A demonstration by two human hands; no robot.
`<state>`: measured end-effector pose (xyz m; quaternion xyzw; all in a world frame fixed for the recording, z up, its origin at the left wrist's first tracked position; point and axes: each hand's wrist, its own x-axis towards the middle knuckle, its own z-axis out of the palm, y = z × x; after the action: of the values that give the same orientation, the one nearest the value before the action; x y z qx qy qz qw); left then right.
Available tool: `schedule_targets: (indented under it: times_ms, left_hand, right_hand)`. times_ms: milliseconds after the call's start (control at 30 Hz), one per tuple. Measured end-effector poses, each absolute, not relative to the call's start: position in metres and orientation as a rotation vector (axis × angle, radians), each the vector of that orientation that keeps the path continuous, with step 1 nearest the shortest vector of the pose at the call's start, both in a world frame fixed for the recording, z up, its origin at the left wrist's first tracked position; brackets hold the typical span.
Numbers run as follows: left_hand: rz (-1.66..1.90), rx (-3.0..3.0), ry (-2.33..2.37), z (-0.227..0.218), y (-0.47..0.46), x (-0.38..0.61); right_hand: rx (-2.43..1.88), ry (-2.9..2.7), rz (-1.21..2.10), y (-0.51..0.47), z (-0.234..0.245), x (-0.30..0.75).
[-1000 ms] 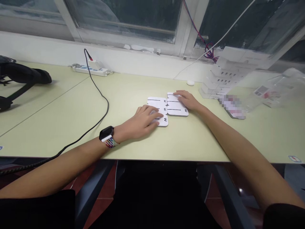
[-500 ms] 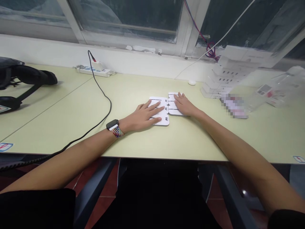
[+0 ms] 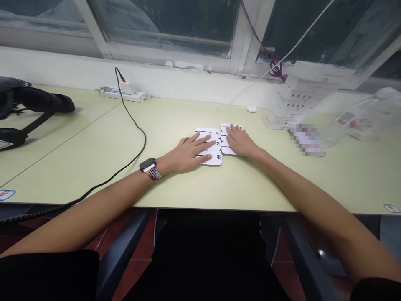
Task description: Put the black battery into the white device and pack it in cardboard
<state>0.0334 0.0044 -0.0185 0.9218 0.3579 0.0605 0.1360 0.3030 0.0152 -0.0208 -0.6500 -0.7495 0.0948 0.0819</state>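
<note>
Fingers (image 3: 200, 147) flat on white cards (image 3: 209, 134), black lines running left-right.

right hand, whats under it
The right hand lies flat on a white card with black lines, beside the card under the left hand. Most of its card's print is covered.

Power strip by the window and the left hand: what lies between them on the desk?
In the head view, only the black cable crosses bare desk between the power strip and the left hand.
</note>
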Motion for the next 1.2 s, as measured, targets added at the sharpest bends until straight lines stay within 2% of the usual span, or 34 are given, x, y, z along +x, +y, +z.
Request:
schedule_targets:
  times_ms: [700,933,1100,1200]
  left_hand:
    - [0.194,2.658,1.023,-0.019,0.005,0.034]
    - [0.214,2.689,1.04,-0.019,0.002,0.035]
    - [0.232,2.697,1.045,-0.02,0.002,0.036]
    - [0.238,2.69,1.047,-0.02,0.002,0.036]
  right_hand:
    - [-1.864,-2.248,0.315,-0.021,-0.03,0.303]
    - [-1.8,-2.168,0.402,-0.03,-0.011,0.307]
    - [-1.386,-2.136,0.059,-0.079,-0.007,0.322]
    - [-1.27,-2.26,-0.012,-0.116,-0.017,0.328]
